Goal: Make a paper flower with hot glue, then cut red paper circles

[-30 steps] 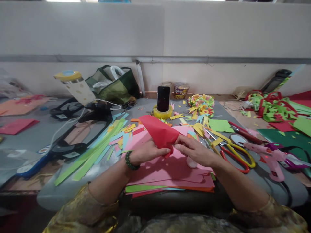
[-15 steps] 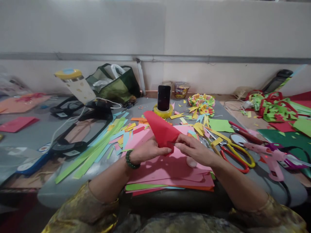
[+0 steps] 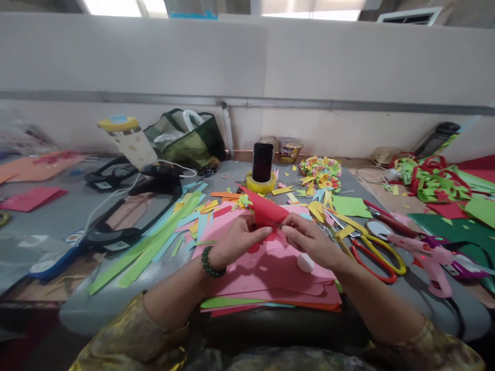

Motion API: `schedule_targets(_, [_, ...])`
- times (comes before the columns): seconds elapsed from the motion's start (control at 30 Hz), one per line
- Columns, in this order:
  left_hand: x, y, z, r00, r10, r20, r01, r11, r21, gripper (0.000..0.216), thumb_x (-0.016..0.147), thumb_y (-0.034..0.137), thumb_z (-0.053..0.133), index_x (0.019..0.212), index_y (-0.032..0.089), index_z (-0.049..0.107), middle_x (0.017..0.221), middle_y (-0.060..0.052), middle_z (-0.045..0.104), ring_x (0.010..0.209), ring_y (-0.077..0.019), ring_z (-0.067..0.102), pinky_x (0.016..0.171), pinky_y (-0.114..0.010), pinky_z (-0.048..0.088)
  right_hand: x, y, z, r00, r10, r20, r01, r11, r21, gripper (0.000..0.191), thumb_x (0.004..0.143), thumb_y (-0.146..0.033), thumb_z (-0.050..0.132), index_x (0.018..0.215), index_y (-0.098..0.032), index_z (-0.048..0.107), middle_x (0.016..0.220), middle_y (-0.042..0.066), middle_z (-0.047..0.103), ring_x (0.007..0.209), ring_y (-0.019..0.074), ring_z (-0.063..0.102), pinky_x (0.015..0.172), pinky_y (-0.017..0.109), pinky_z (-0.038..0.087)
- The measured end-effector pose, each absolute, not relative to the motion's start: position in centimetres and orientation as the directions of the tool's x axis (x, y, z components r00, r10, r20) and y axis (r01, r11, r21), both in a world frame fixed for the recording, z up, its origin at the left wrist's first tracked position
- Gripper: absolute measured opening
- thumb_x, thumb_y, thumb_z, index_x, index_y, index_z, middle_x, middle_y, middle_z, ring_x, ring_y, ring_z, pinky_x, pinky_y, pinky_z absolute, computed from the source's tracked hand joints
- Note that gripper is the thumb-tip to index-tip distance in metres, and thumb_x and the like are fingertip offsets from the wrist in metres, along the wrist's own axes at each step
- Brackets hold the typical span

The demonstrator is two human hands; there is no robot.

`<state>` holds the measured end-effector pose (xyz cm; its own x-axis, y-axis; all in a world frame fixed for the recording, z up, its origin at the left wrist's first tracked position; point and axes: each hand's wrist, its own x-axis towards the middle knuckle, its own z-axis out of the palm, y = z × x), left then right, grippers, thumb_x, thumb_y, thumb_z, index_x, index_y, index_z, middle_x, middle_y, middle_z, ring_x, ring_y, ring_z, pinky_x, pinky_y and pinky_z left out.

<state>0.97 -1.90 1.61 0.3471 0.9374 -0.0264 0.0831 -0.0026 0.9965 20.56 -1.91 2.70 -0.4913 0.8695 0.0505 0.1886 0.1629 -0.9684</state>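
Observation:
A folded piece of red paper [image 3: 266, 208] is held up between both hands, over a stack of pink paper sheets [image 3: 266, 278]. My left hand [image 3: 243, 234] is closed on its lower left part, the thumb pressed over the front. At the right lower edge, my right hand [image 3: 309, 234] pinches the paper between thumb and fingertips; something thin and dark shows at the fingertips, too small to name. A small white round piece [image 3: 305, 263] lies on the pink sheets under my right hand. A green bead bracelet [image 3: 212, 262] circles the left wrist.
Right of the stack lie red-handled and yellow-handled scissors [image 3: 381, 255] and a pink glue gun [image 3: 431, 257]. A phone [image 3: 262, 162] stands in a yellow tape roll [image 3: 261, 183]. Green paper strips [image 3: 154, 242] and several scraps spread leftward. Behind are a paper flower bundle [image 3: 323, 170] and a bag [image 3: 189, 141].
The red paper has been tilted and lowered between my hands, showing less of its face. Colourful scraps behind it now show. My head view has tipped slightly upward.

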Motion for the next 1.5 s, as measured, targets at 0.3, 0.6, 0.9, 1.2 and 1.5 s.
schedule_targets(0.3, [1.0, -1.8, 2.2, 0.385, 0.919, -0.082, 0.103, 0.045, 0.994, 0.036, 0.065, 0.046, 0.073, 0.079, 0.014, 0.066, 0.059, 0.001, 0.055, 0.051, -0.0092, 0.041, 0.047, -0.022, 0.033, 20.5, -1.9, 2.7, -0.521, 0.853, -0.002, 0.209, 0.126, -0.970, 0.047, 0.083, -0.068, 0.056, 0.080, -0.022, 0.047, 0.060, -0.008, 0.037, 0.051, 0.0086, 0.030, 0.048, 0.025, 0.025])
schedule_targets(0.6, [1.0, -1.8, 2.3, 0.429, 0.903, -0.022, 0.089, -0.018, 0.996, 0.023, 0.066, 0.032, 0.067, 0.079, 0.014, 0.066, 0.059, 0.002, 0.055, 0.051, -0.0090, 0.041, 0.047, -0.022, 0.033, 20.6, -1.9, 2.9, -0.518, 0.855, 0.027, 0.332, 0.230, -0.915, 0.043, 0.087, -0.063, 0.052, 0.079, -0.021, 0.050, 0.066, -0.004, 0.044, 0.058, 0.0112, 0.037, 0.051, 0.026, 0.030])
schedule_targets(0.9, [1.1, -2.1, 2.1, 0.353, 0.935, 0.012, 0.059, -0.035, 0.998, 0.036, 0.071, 0.042, 0.072, 0.091, 0.014, 0.061, 0.070, 0.002, 0.057, 0.054, -0.0097, 0.046, 0.047, -0.022, 0.036, 20.3, -2.0, 2.5, -0.454, 0.889, 0.059, 0.246, 0.188, -0.951, 0.042, 0.086, -0.063, 0.054, 0.078, -0.023, 0.047, 0.060, -0.007, 0.039, 0.053, 0.0102, 0.034, 0.048, 0.025, 0.026])
schedule_targets(1.2, [0.9, -2.3, 2.3, 0.252, 0.947, 0.201, 0.007, -0.209, 0.978, 0.037, 0.073, 0.049, 0.074, 0.080, 0.014, 0.069, 0.074, -0.003, 0.066, 0.068, -0.0151, 0.056, 0.062, -0.026, 0.046, 19.5, -2.4, 3.0, -0.438, 0.889, 0.132, 0.070, 0.180, -0.981, 0.046, 0.083, -0.066, 0.058, 0.078, -0.022, 0.047, 0.055, -0.010, 0.035, 0.046, 0.0066, 0.025, 0.042, 0.023, 0.020])
schedule_targets(1.5, [0.6, -3.0, 5.1, 0.312, 0.928, 0.206, 0.044, -0.230, 0.972, 0.025, 0.073, 0.038, 0.073, 0.069, 0.013, 0.068, 0.065, -0.002, 0.065, 0.061, -0.0122, 0.055, 0.055, -0.023, 0.042, 19.9, -3.0, 5.5, -0.484, 0.861, 0.154, 0.109, 0.234, -0.966, 0.045, 0.085, -0.066, 0.057, 0.083, -0.021, 0.051, 0.055, -0.009, 0.035, 0.048, 0.0078, 0.028, 0.044, 0.023, 0.021])
